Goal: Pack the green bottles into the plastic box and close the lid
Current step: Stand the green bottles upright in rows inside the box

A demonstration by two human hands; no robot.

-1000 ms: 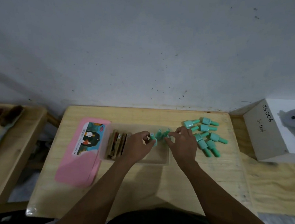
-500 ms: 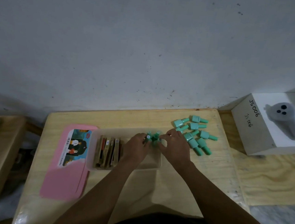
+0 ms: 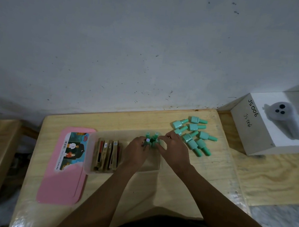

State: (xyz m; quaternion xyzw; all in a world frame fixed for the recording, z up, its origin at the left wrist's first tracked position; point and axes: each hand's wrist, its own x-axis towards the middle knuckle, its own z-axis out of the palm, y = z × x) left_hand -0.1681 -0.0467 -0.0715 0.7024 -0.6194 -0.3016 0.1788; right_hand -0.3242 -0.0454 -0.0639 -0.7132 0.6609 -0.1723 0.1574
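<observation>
1. Pale wooden table (image 3: 184,185) stands against a scuffed grey-white wall (image 3: 132,48), seen from above by the person working at it.
2. Left hand (image 3: 136,151) reaches into the clear plastic box (image 3: 89,168), its fingers curled around one upright green bottle (image 3: 147,141) with a white-tipped cap.
3. Right hand (image 3: 175,150) comes in from the other side, thumb and forefinger pinched together at the cap of another standing bottle (image 3: 154,143), at the right end of the box.
4. Between and just beyond the two hands, two more upright bottles (image 3: 155,136) stand in the far right corner of the box, touching the ones being held.
5. At the left end of the same box a row of flat brown and red packets (image 3: 106,154) stands on edge, apart from the bottles.
6. Just right of the right hand, outside the box, a loose pile of green bottles (image 3: 193,133) lies on its sides on the table, caps pointing mostly to the right; the nearest one is close to the knuckles.
7. Left of the box, touching its wall, the pink lid (image 3: 61,178) lies flat with a printed label (image 3: 73,150) at its far half.
8. Further right, on a separate wooden surface, a white block (image 3: 248,131) marked "JS006" carries a grey device (image 3: 283,119) with three dark dots.
</observation>
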